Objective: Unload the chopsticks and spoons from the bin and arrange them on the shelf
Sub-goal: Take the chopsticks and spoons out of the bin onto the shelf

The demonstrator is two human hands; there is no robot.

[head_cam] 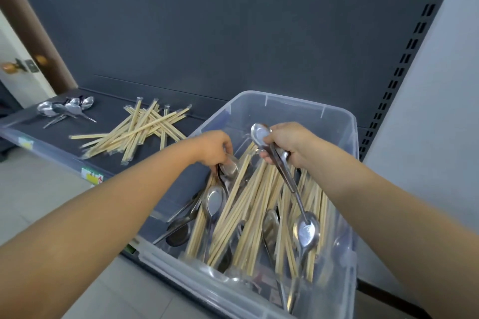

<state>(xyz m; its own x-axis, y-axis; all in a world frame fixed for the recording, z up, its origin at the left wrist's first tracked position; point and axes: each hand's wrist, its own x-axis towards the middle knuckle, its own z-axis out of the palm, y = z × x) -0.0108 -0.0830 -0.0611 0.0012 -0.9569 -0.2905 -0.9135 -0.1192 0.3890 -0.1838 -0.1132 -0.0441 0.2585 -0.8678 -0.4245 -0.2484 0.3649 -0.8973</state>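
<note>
At five o'clock the clear bin (298, 100) stands by the shelf (108, 111), with many chopsticks (248, 197) and spoons (213, 201) left inside; at ten o'clock we see a small spoon pile (64, 109) and a chopstick heap (137, 129) already laid out. Our left hand (215, 149) curls round a spoon bowl (229, 167) in the bin; our right hand (290, 145) grips a few spoon handles (283, 163) above it; the shelf-edge label (92, 177) is unreadable.

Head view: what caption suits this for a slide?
Left hand and right hand grip shiny metal spoons in a clear plastic bin of wooden chopsticks.
</note>
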